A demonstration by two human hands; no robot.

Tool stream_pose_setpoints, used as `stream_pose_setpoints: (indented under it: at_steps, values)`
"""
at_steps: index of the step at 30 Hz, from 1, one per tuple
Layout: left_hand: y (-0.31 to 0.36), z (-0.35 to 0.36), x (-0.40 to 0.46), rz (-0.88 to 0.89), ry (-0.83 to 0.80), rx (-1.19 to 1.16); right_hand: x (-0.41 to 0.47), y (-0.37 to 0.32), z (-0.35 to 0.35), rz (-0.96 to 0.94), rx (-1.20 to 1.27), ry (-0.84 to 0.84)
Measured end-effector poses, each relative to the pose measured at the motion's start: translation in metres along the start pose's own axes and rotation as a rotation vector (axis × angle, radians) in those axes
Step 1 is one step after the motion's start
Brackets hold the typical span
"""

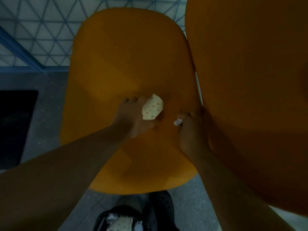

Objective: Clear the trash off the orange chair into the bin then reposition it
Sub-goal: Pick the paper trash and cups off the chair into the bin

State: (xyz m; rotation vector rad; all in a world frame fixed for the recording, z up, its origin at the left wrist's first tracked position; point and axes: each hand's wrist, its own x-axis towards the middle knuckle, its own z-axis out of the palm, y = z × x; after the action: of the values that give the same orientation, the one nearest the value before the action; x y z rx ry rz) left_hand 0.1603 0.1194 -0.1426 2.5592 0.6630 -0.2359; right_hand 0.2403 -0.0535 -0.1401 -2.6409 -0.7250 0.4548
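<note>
While both hands work on the orange chair (126, 52), the bin (116, 219) on the floor below its front edge already holds dotted and white scraps, its lower part cut off. The left hand (135, 117) has its fingers closed around a dotted paper (152, 107), long axis tilted up-right. The right hand (191, 127) pinches a small white wad (177, 122), mostly hidden.
</note>
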Motion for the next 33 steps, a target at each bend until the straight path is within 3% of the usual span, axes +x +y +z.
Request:
stream_pose_setpoints:
  at_steps: [7, 13, 17, 24, 29, 33]
  values:
    - [-0.027, -0.005, -0.092, -0.076, 0.161, -0.115, -0.077, -0.03, 0.012, -0.037, 0.082, -0.026]
    - [-0.033, -0.004, -0.191, -0.085, 0.243, -0.299, -0.152, -0.059, 0.026, -0.184, 0.189, 0.076]
    - [-0.046, 0.022, -0.26, -0.075, 0.294, -0.344, -0.206, -0.065, 0.048, -0.203, 0.23, 0.026]
    - [-0.069, 0.106, -0.355, -0.317, 0.304, -0.311, -0.285, -0.034, 0.106, -0.289, 0.272, -0.101]
    - [-0.072, 0.183, -0.388, -0.433, 0.272, -0.372, -0.309, -0.007, 0.139, -0.35, 0.301, -0.097]
    - [-0.075, 0.239, -0.395, -0.554, 0.031, -0.402, -0.323, 0.008, 0.158, -0.407, 0.345, -0.063]
